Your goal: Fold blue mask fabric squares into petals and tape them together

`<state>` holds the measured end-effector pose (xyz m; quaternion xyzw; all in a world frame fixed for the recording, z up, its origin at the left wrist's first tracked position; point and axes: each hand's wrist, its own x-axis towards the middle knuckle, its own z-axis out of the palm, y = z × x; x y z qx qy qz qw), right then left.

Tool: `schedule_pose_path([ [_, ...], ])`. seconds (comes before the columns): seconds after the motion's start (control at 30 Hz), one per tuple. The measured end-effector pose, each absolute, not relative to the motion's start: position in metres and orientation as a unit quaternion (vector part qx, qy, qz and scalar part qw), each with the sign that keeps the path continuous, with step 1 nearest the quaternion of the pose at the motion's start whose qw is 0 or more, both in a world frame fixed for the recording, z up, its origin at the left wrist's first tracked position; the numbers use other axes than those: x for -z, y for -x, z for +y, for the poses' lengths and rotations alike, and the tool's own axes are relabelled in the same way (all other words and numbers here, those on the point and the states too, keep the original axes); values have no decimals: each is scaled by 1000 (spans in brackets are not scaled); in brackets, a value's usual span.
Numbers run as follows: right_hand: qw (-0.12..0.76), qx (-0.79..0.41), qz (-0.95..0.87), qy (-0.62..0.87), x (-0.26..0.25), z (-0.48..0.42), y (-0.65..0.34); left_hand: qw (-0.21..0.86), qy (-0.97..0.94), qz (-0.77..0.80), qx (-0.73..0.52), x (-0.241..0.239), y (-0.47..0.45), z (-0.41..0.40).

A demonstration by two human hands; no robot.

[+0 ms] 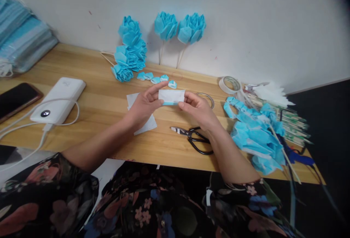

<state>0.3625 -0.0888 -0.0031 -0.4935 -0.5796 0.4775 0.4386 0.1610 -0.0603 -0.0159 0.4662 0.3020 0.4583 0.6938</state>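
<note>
Both my hands hold one small rectangular strip of white and blue mask fabric (171,97) above the wooden table (109,95). My left hand (144,106) pinches its left end between thumb and fingers. My right hand (197,108) pinches its right end. Under my left hand lie flat white sheets (149,125). Black-handled scissors (195,138) lie just below my right wrist. Several small folded blue petals (156,78) sit in a row beyond my hands.
Blue fabric roses on sticks (130,50) lie and lean at the back wall (191,28). A white power bank (58,99) with cable and a phone (16,98) lie left. Stacked masks (22,37) far left. Tape rolls (230,84), cut blue fabric (257,137) and sticks at right.
</note>
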Motion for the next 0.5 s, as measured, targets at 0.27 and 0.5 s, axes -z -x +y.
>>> schedule_pose_path([
  [0.27,416,-474,-575,520,9,-88,-364,652,-521,289,-468,21,-161,-58],
  [0.5,484,-431,-542,536,8,-89,-363,724,-408,242,-502,14,-163,-59],
])
